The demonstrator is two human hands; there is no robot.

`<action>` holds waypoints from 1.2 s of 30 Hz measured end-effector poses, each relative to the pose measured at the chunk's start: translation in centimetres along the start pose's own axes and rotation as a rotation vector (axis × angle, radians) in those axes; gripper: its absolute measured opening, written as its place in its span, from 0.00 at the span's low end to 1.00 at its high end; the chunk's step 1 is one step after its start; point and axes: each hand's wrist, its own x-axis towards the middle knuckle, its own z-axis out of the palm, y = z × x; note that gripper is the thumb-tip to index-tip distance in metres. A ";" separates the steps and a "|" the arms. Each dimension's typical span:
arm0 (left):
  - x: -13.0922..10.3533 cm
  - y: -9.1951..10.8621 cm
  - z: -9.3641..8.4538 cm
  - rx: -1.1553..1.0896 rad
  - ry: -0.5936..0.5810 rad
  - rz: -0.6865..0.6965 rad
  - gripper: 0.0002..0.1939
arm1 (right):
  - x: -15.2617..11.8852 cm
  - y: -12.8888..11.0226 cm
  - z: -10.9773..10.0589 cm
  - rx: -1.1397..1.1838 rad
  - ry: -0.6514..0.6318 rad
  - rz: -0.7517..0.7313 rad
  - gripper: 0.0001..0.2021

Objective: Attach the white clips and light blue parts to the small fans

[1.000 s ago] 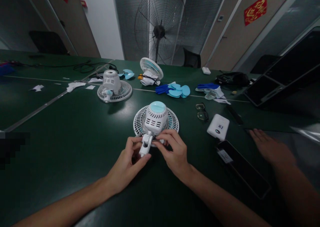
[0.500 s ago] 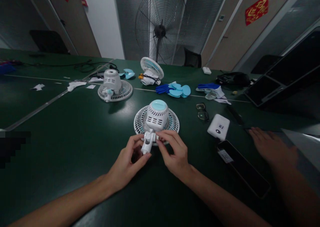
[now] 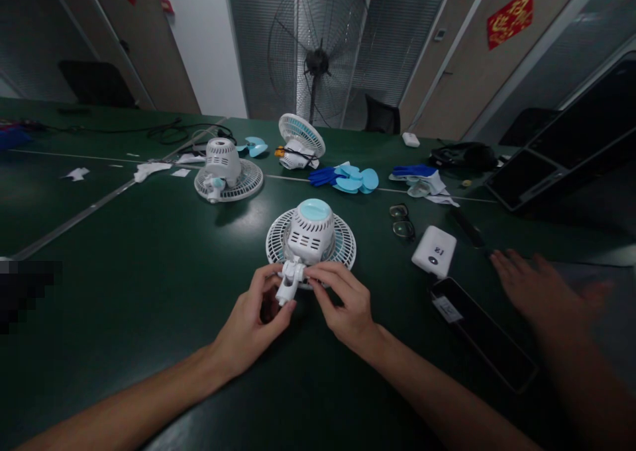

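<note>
On the green table (image 3: 149, 272): the near fan (image 3: 312, 239) lies face down, with its wide white ring at the bottom and its round body, topped in light blue, facing up.
White bracket (image 3: 289, 284): it sticks out from the near fan on the side closest to the person.
Left hand (image 3: 256, 315): just in front of the near fan, a bit to the left; its thumb and fingers curl around the white bracket and hold it.
Right hand (image 3: 348, 305): just in front of the near fan, a bit to the right; its thumb and fingertips are close together, pinching the right side of the white bracket. The spot under the tips is partly hidden.
Second fan (image 3: 222, 163): behind the near fan, to the left, also ring down.
Third fan (image 3: 301, 140): straight behind the near fan, tipped, with a black cord across it.
Blue blades (image 3: 355, 179): behind the near fan, a little right, beside a dark blue glove (image 3: 322, 176).
Glasses (image 3: 402, 222): to the right of the near fan.
White box (image 3: 434, 252): farther right of the near fan than the glasses.
Another person's hand (image 3: 541, 289): well to the right of the near fan, blurry, fingers spread.
</note>
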 end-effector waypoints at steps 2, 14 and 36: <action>0.3 0.1 -0.1 0.014 0.044 0.001 0.21 | -0.1 0.2 0.1 0.013 -0.024 -0.015 0.17; 1.8 -0.3 -0.1 -0.004 0.246 0.053 0.17 | 0.4 0.1 0.2 0.027 -0.017 0.040 0.12; 1.6 0.1 -0.9 0.347 0.059 0.371 0.18 | 0.0 0.5 0.3 0.027 -0.040 0.065 0.05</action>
